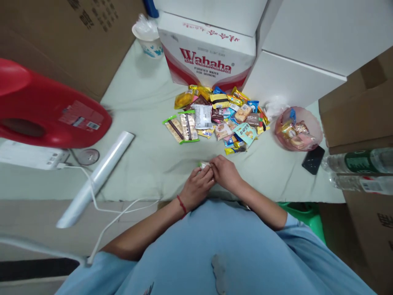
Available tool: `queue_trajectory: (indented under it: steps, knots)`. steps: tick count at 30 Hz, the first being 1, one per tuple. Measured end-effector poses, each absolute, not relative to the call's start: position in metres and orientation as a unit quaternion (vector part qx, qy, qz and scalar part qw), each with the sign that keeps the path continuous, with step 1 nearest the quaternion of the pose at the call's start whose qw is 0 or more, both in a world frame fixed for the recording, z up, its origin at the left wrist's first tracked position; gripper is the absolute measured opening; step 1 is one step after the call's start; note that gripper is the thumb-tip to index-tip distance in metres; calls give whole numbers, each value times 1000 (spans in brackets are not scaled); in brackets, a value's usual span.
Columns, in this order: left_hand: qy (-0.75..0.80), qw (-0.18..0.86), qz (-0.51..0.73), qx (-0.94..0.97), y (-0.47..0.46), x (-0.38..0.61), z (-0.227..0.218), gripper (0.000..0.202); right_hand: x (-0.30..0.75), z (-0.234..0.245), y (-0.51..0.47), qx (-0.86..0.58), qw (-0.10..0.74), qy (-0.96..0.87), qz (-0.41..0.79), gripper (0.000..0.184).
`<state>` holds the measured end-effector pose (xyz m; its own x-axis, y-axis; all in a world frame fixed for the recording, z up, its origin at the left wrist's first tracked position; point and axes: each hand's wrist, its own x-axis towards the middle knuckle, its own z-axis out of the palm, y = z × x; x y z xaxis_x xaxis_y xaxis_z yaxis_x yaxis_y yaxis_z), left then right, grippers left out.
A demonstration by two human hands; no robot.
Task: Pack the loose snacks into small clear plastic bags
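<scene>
My left hand [196,188] and my right hand [225,173] meet at the near edge of the pale green cloth [144,123]. Both pinch a small wrapped snack [204,165] with a white and green wrapper, mostly hidden by the fingers. A red cord circles my left wrist. Just beyond the hands lies a pile of wrapped snacks [215,119] in yellow, blue, brown and white packets. A pink plastic bowl [313,127] holding several more snacks stands to the right of the pile.
A Wahaha carton [211,53] and white boxes stand behind the pile. A red stool [46,106], a plastic roll [95,178], a white power strip [30,155] with cable lie left. A black phone [313,159], water bottles [359,162] and cardboard boxes are right.
</scene>
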<state>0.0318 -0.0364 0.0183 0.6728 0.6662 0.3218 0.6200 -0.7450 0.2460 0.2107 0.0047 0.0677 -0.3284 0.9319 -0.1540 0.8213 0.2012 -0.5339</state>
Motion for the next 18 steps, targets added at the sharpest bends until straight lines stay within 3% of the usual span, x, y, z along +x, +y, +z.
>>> queue_trajectory:
  steps: [5,9,15,18]
  knots:
    - [383,117,352,846,-37,12,-2,41,215,51,-15,-438,146,-840,287,42]
    - [398,147,411,807,-36,9,-6,44,225,43,-35,-402,130,-880,219,62]
    - [479,172,400,762,-27,22,20,26,216,44,-30,-445,133,-874,143,43]
    - [505,198,397,740,-23,24,39,31,228,48,-20,-468,170,-851,167,44]
